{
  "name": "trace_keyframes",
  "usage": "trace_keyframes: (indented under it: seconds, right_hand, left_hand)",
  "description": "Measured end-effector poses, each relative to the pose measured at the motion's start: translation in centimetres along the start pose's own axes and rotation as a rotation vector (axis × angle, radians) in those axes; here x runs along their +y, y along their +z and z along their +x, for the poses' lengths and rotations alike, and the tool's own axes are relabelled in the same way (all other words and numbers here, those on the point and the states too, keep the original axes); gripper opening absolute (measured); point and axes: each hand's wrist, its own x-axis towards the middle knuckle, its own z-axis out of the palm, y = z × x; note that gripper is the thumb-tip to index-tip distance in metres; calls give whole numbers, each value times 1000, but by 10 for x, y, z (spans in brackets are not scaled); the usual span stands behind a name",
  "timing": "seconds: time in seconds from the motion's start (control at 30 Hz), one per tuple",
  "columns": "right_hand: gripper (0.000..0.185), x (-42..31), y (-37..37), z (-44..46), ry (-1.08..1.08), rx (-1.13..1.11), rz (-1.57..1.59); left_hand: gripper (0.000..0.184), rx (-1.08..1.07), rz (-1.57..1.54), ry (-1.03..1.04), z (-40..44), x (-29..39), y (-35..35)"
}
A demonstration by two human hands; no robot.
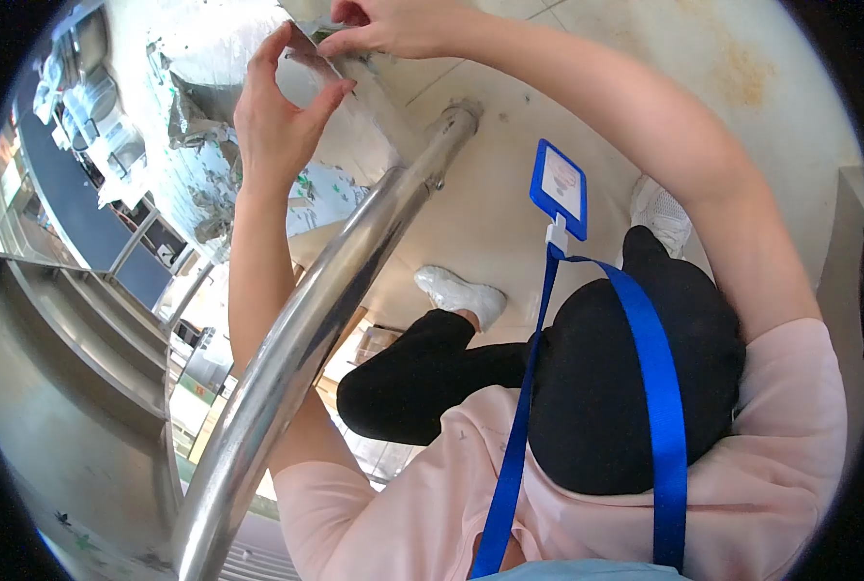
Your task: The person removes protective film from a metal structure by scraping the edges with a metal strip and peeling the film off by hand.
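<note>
A shiny whitish sheet or panel [340,155] with wrinkled, partly torn silvery film [192,121] is at the upper left, and I cannot make out its exact kind. My left hand [279,126] lies over its edge, thumb and index finger spread wide apart. Just to the right, my right hand [393,27] has thumb and fingers bent together at the same edge. What lies between the right fingertips is too small to make out. Below both hands, a shiny metal tube [325,281] runs diagonally across my left forearm.
A curved steel structure with ledges [83,320] fills the left side. A blue-framed badge [560,189] hangs from my blue lanyard [645,368]. White shoes [461,295] rest on the tiled floor [509,107]. Shelves and assorted items [93,107] stand at the far left.
</note>
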Motion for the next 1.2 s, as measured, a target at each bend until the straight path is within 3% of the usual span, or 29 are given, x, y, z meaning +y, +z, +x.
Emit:
trace_keyframes:
  seconds: [0.07, 0.1, 0.2, 0.33, 0.37, 0.5, 0.6, 0.7, 0.8, 0.93, 1.13, 1.2]
  right_hand:
    - [36, 9, 7, 12, -65, -59, 14]
    - [30, 5, 3, 15, 39, -167, 221]
    - [23, 25, 9, 28, -24, -160, 197]
    - [19, 37, 17, 22, -28, 51, 134]
    - [22, 38, 14, 11, 131, 58, 45]
    - [27, 34, 25, -10, 461, 168, 425]
    - [27, 37, 32, -1, 230, 252, 424]
    - [29, 20, 20, -1, 106, 177, 274]
    - [32, 31, 23, 11, 269, -159, 501]
    - [27, 40, 32, 6, 190, -38, 537]
    - [24, 48, 57, -10, 377, 387, 21]
    - [25, 55, 56, -12, 430, 266, 423]
  left_hand:
    - [69, -13, -38, 19, 1, -2, -1]
    - [70, -20, -57, 25, 0, -5, -1]
    - [70, -15, -35, 32, 1, -5, -1]
    - [70, -18, -23, 27, 0, -7, 1]
    - [70, -18, -23, 28, -1, -6, 1]
    - [71, -2, -35, 54, 1, -6, 0]
    - [71, -12, -13, 18, 1, -4, 0]
    - [72, -12, -52, 11, 1, -2, 0]
    - [72, 4, -49, 47, 0, -4, 1]
    - [71, 10, -33, 56, 1, -4, 0]
    - [72, -6, -33, 56, 0, -9, 0]
    - [72, -5, -15, 54, 1, -7, 0]
